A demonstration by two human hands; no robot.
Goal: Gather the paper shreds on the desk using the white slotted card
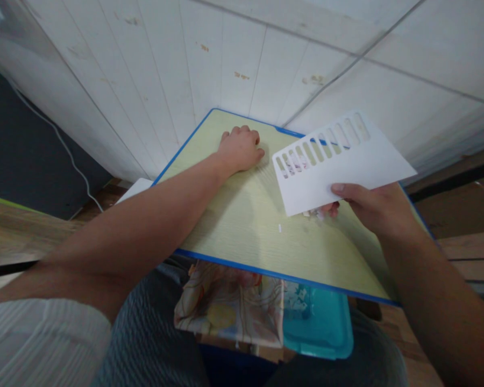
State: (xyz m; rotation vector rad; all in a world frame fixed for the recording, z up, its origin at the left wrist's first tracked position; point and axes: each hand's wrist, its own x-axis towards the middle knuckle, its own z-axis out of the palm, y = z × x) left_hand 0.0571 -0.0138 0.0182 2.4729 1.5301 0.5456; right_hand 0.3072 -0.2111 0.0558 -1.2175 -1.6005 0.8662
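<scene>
My right hand [367, 207] grips a white slotted card [342, 174], thumb on top and fingers underneath. Oblong holes run in a row along the card's far edge, and it is tilted above the yellow-green tabletop [234, 226]. Through the left holes some pinkish printed bits show, too small to name. Pale scraps [317, 214] lie by the fingers under the card, partly hidden. My left hand [242, 148] rests on the tabletop toward the back, its fingers curled under and closed. What they hold, if anything, is hidden.
A tiny white strip [279, 228] lies near the table's middle. Below the blue front edge [242, 263], a patterned cloth bag [229, 312] and a teal plastic box [326, 322] sit at my lap. A white plank wall [165, 64] with a cable [334, 80] stands behind.
</scene>
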